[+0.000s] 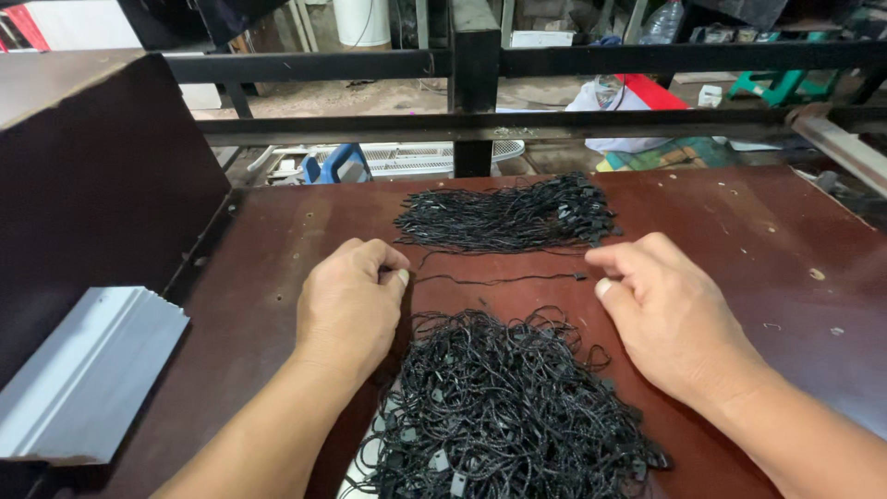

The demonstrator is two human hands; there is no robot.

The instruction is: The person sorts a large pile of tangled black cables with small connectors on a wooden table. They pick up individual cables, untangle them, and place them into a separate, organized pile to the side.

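Note:
A single black cord with a small plastic tag end [499,277] lies stretched across the dark red-brown table [739,231] between my two hands. My left hand [349,300] pinches its left end with fingers curled. At the tag end on the right, my right hand [665,314] pinches the cord. A tidy bundle of the same black cords [508,214] lies farther back. A loose tangled heap of black cords with tags [499,407] sits near me between my forearms.
A stack of white cards [88,370] leans at the left against a dark brown board [92,166]. A black metal frame [476,83] runs behind the table. Beyond it are a fan grille, bags and a green stool on the floor.

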